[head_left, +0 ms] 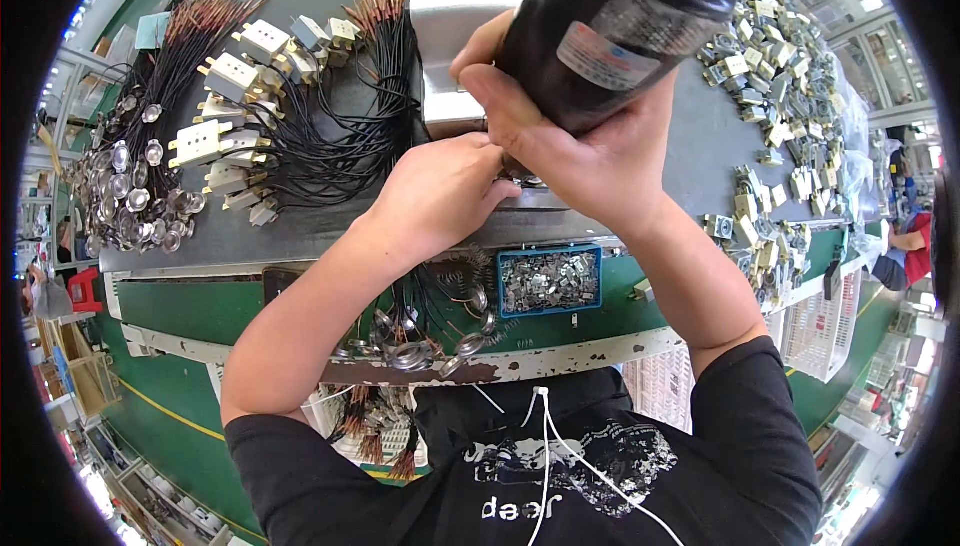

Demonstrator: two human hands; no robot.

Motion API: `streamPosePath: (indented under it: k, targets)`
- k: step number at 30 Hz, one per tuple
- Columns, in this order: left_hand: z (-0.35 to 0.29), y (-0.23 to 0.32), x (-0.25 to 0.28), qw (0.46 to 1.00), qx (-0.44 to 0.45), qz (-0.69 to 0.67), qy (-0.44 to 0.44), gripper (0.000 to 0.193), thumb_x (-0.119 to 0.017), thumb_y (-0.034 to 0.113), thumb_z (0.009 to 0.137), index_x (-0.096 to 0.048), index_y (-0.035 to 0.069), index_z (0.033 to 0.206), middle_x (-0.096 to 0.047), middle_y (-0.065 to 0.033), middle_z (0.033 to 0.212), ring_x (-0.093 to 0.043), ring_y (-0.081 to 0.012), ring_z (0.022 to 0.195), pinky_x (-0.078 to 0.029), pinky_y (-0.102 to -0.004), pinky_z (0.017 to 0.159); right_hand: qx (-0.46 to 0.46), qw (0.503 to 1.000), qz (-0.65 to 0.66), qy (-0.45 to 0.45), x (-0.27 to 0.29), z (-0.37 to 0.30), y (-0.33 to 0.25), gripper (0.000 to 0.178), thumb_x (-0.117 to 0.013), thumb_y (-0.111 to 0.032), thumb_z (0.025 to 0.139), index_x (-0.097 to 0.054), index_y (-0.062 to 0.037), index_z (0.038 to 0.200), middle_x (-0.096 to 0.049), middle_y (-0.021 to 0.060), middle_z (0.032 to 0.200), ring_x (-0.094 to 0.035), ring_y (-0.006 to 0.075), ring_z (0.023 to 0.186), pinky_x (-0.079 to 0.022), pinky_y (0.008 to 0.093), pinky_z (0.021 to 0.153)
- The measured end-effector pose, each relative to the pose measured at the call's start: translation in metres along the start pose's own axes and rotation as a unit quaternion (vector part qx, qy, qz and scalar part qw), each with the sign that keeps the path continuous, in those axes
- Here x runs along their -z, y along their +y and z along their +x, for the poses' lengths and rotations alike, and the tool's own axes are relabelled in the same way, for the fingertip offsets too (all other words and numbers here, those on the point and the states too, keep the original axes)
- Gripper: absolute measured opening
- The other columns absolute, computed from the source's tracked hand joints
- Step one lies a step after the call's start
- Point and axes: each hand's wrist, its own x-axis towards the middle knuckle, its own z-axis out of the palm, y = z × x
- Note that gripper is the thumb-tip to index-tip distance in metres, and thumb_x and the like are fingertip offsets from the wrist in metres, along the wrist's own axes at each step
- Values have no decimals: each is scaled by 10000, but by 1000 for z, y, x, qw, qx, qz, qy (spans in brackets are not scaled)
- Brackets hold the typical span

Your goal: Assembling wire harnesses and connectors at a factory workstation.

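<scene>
Blue tray point(551, 313) holds small metal pieces point(548, 280), left hand point(440, 189) curls beside right hand point(592, 158) by a black cylinder point(622, 36), grips unclear.

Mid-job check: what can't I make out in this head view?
All in the head view:
- What the left hand holds, if anything: hidden by its own fingers.
- Most of the right hand's fingers: hidden behind the black cylinder.
- The cylinder's upper end: cut off by the top edge.
- Single shapes of the metal parts in the blue tray: too small.
</scene>
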Motion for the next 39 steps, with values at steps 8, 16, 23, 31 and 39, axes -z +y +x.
streamPosePath:
  k: [8, 16, 23, 31, 39]
  targets:
    - [-7, 12, 9, 987, -93, 123, 36, 343, -749, 290, 868, -688, 61, 1115, -683, -89, 973, -694, -278, 888, -548, -414, 754, 7, 999, 9, 36, 33, -2, -31, 121, -668, 29, 945, -680, 42, 1064, -710, 90, 908, -655, 118, 666, -541, 267, 637]
    - [-18, 15, 17, 993, -112, 16, 21, 333, -796, 164, 802, -716, 132, 1123, -688, -28, 984, -666, -255, 831, -510, -388, 725, 138, 898, -393, 144, 99, -10, -46, 1043, -789, -132, 898, -48, -72, 1630, -424, 251, 1455, -421, 346, 1392, -408, 490, 1125]
    - [-17, 19, 8, 979, -164, 100, 68, 352, -810, 166, 787, -723, 164, 1128, -675, -3, 954, -642, -200, 795, -435, -348, 645, -190, 750, -618, -138, 179, -95, -54, 434, -688, 15, 866, -627, -108, 1277, -700, 109, 1169, -676, 252, 1052, -519, 364, 939]
    - [-32, -27, 105, 870, 34, 164, 463, 282, -700, 102, 969, -699, 62, 1248, -677, -92, 1231, -618, -224, 1004, -486, -341, 904, -278, 743, -587, -160, 202, -142, -60, 453, -724, 35, 810, -635, -71, 1241, -686, 139, 1110, -626, 305, 1136, -490, 390, 990]
    - [6, -47, 130, 817, -4, 482, 315, 233, -690, 216, 936, -712, 195, 1167, -673, -80, 1197, -637, -306, 1110, -496, -411, 939, -129, 939, -282, -148, 128, -84, -41, 244, -572, 97, 917, -631, 3, 1134, -586, 135, 1342, -626, 126, 1004, -522, 265, 874]
